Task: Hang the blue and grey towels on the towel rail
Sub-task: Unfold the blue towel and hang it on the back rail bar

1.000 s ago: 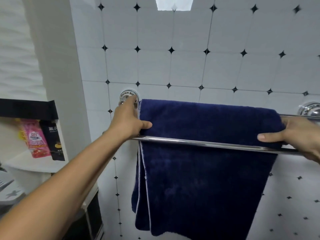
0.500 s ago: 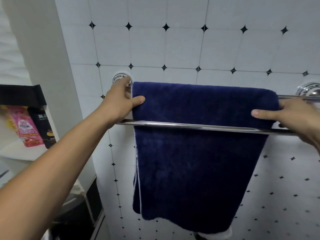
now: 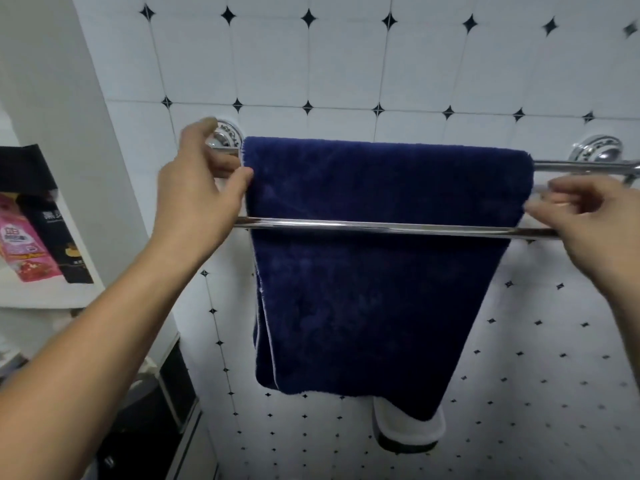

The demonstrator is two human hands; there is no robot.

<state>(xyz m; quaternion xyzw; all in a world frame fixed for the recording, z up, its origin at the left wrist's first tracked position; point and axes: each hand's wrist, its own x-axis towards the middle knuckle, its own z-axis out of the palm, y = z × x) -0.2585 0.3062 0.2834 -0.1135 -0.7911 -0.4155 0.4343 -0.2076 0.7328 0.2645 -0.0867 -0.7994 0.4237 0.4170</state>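
A dark blue towel (image 3: 374, 271) is draped over the back bar of a chrome double towel rail (image 3: 398, 227) and hangs down behind the front bar. My left hand (image 3: 197, 199) is at the towel's left edge, thumb tip touching the fabric and fingers loosely curled by the wall mount. At the towel's right edge, my right hand (image 3: 588, 223) hovers in front of the rail with relaxed, slightly blurred fingers that hold nothing. No grey towel is in view.
The white tiled wall (image 3: 346, 64) has black diamond accents. At the left, a white shelf (image 3: 41, 292) carries a pink packet (image 3: 24, 247) and a black packet (image 3: 65, 244). A white object with a dark base (image 3: 408, 431) shows below the towel's bottom edge.
Both hands have eased off the towel's top corners and drawn slightly back toward me. The view has tilted down, showing more of the towel's bottom.
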